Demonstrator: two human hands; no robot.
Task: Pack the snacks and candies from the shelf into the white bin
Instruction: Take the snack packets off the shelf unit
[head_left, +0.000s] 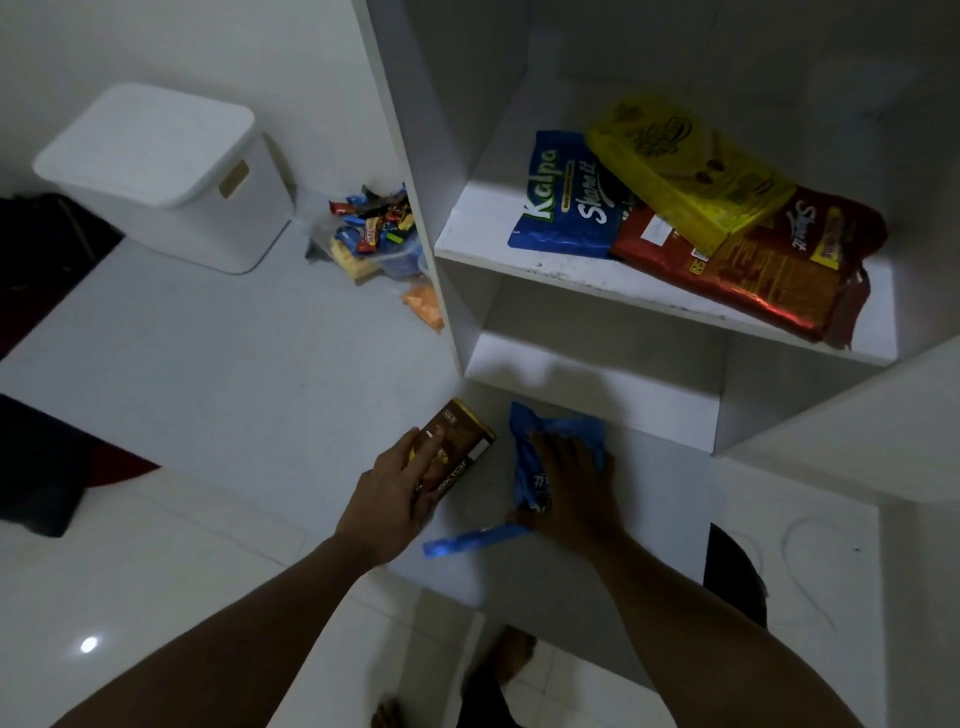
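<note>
**Supervisor:** How far along are you?

**Operator:** Early, by my reading. The white bin (156, 171) sits on the floor at the far left with its lid on, so I can't see inside it, and nothing is being carried to it. I'm working the near, lower board of the shelf (649, 493). My left hand (395, 478) is wrapped over a brown-and-gold box (457, 441) at the board's left edge. My right hand (571, 483) lies with its fingers spread flat on a crumpled blue packet (550, 431) just beside the box, pressing it rather than gripping it. The two hands are close together but not touching.

**Supervisor:** What's left?

**Operator:** Nearly everything I can see. Three big bags overlap on the upper board: a blue bag (561, 208) on the left, a yellow bag (685, 166) on top, and a red bag (769, 270) on the right. A heap of small wrapped candies (371, 228) and an orange packet (423, 306) lie on the floor between the bin and the shelf's side wall. The lid must come off too, I'd judge.

**Supervisor:** Any labels?

**Operator:** The blue bag reads "Kalpa" and "Share it". The red one shows similar script upside down. The box has print at its near end, but my hand covers part of it and I can't read it. The yellow bag's logo is too dim.
</note>
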